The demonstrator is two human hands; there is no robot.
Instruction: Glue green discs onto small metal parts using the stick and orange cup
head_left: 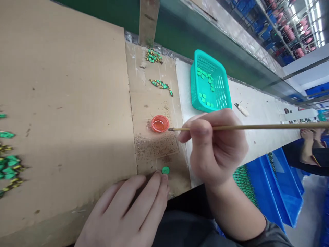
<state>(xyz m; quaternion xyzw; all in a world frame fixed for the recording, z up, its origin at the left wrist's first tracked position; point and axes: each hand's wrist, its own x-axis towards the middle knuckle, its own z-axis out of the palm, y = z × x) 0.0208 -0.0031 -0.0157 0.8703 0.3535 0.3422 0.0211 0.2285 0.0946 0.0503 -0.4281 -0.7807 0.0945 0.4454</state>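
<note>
Right of centre in the frame, the right hand (214,147) is closed around a thin wooden-handled brush (246,127), pinched between thumb and fingers near its front end; the long handle runs out to the right edge of the frame, and the dark tip points left, just at the rim of a small orange cap of liquid (159,123) that sits on a strip of cardboard (151,103) in the middle. At the bottom centre, the left hand (128,212) lies flat and open on the work surface, palm down, gripping nothing; its fingertips (160,178) rest just below a small round green disc (166,169), touching it or very nearly so. Between the disc and the cap the cardboard is covered with a patch of fine brown speckles (155,146). Further up the same strip lie two small clusters of green and yellow pieces (160,84), well apart from the hands. Upper right of centre, a teal plastic basket (221,85) holds more green discs (205,77) on its mesh floor. A large sheet of brown cardboard (64,103) fills the left half of the frame, with more green and yellow parts (9,164) along its left edge. Blue bins (277,185) stand below the bench at lower right, and another person's hand (308,137) shows at the right edge.
</note>
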